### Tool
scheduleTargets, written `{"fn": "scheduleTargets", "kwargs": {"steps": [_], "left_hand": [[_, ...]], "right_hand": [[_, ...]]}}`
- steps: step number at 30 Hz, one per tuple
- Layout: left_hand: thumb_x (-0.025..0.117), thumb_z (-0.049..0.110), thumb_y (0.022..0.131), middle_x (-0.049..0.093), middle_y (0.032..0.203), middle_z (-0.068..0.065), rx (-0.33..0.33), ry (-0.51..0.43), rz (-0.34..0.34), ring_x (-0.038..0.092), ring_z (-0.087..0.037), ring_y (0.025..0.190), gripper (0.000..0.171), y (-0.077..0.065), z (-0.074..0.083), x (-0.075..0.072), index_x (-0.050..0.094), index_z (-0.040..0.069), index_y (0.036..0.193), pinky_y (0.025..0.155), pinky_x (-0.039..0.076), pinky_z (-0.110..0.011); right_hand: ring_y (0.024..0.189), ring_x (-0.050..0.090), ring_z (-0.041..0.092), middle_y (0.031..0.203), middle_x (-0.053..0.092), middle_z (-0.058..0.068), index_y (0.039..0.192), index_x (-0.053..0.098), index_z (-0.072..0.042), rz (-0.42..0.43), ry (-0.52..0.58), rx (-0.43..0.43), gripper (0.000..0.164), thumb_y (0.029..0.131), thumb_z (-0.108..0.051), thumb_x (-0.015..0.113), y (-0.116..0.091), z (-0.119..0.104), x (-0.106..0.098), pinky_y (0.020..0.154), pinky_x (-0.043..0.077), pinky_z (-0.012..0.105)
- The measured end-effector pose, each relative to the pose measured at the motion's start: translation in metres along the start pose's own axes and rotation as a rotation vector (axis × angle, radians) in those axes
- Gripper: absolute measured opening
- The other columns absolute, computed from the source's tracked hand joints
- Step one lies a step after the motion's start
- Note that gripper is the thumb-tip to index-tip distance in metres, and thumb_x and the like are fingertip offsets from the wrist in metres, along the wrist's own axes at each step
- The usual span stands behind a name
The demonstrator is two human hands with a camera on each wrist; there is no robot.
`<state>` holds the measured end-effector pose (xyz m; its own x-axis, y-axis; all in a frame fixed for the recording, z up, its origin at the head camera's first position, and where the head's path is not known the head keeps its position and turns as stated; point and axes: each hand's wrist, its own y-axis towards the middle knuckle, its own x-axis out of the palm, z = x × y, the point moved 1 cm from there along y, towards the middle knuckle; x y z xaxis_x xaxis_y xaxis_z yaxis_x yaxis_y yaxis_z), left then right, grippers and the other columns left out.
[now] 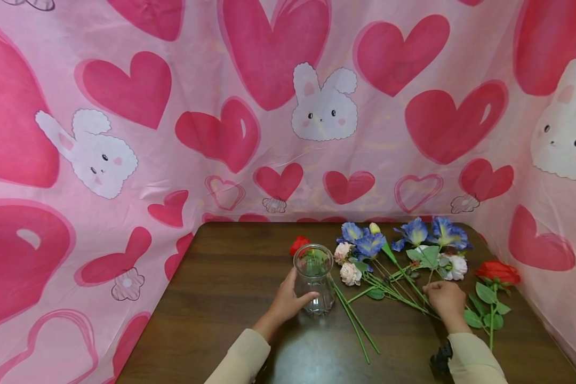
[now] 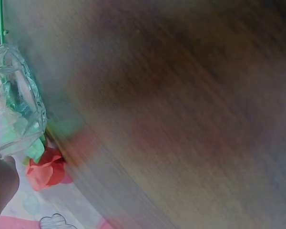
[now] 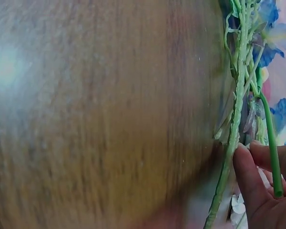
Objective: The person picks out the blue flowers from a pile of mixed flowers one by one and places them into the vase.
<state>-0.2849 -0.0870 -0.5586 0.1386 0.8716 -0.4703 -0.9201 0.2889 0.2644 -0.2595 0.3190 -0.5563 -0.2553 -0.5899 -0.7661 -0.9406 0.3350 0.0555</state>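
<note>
A clear glass vase [image 1: 319,290] stands upright on the brown table. My left hand [image 1: 288,301] holds it from the left side, thumb across its front; only a bit of that hand [image 2: 1,183] and part of the vase show in the left wrist view. Among the flowers on the right, my right hand [image 1: 445,303] pinches a thin flower stem [image 1: 431,276] below the blue irises [image 1: 446,234]. In the right wrist view, thumb and forefinger meet beside a long green stem [image 3: 237,105]. Which bloom the pinched stem belongs to is partly hidden.
A red rose [image 1: 300,245] lies behind the vase, with green stems [image 1: 355,320] to the vase's right. Pale pink roses [image 1: 350,273], more blue irises [image 1: 369,244] and a white flower [image 1: 457,266] lie across the right half. Another red rose [image 1: 498,273] is near the right edge.
</note>
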Motion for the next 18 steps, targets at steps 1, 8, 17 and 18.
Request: {"fn": "scheduleTargets", "kwargs": {"steps": [1, 8, 17, 18], "left_hand": [[0.080, 0.036, 0.080, 0.046, 0.145, -0.002, 0.000, 0.000, 0.000, 0.041, -0.020, 0.133, 0.084, 0.000, 0.000, 0.000, 0.036, 0.016, 0.148, 0.106, 0.035, -0.048], [0.080, 0.037, 0.081, 0.046, 0.145, -0.003, 0.006, -0.003, -0.003, 0.041, -0.020, 0.132, 0.084, 0.001, 0.000, 0.000, 0.035, 0.016, 0.148, 0.106, 0.035, -0.048], [0.080, 0.036, 0.081, 0.046, 0.146, -0.002, 0.000, -0.022, -0.012, 0.041, -0.019, 0.132, 0.084, 0.000, 0.001, 0.000, 0.034, 0.016, 0.149, 0.106, 0.035, -0.048], [0.080, 0.035, 0.081, 0.045, 0.146, -0.002, 0.000, -0.027, -0.013, 0.041, -0.020, 0.132, 0.084, 0.000, 0.000, 0.000, 0.034, 0.016, 0.149, 0.106, 0.035, -0.048]], "right_hand": [[0.066, 0.060, 0.032, 0.080, 0.070, 0.018, 0.085, 0.074, 0.005, 0.007, 0.003, 0.001, 0.021, 0.090, -0.011, 0.060, 0.000, 0.000, 0.000, 0.055, 0.042, 0.037], [0.067, 0.061, 0.038, 0.066, 0.067, 0.012, 0.085, 0.071, 0.008, 0.080, 0.034, 0.016, 0.022, 0.090, -0.010, 0.061, 0.001, -0.001, -0.005, 0.069, 0.043, 0.048], [0.074, 0.060, 0.044, 0.074, 0.069, 0.018, 0.081, 0.071, 0.005, 0.191, 0.039, -0.043, 0.018, 0.089, -0.009, 0.065, 0.001, -0.004, -0.014, 0.067, 0.044, 0.051], [0.072, 0.060, 0.043, 0.073, 0.069, 0.018, 0.081, 0.071, 0.005, 0.207, 0.034, -0.054, 0.017, 0.089, -0.009, 0.066, 0.001, -0.005, -0.016, 0.062, 0.044, 0.050]]}}
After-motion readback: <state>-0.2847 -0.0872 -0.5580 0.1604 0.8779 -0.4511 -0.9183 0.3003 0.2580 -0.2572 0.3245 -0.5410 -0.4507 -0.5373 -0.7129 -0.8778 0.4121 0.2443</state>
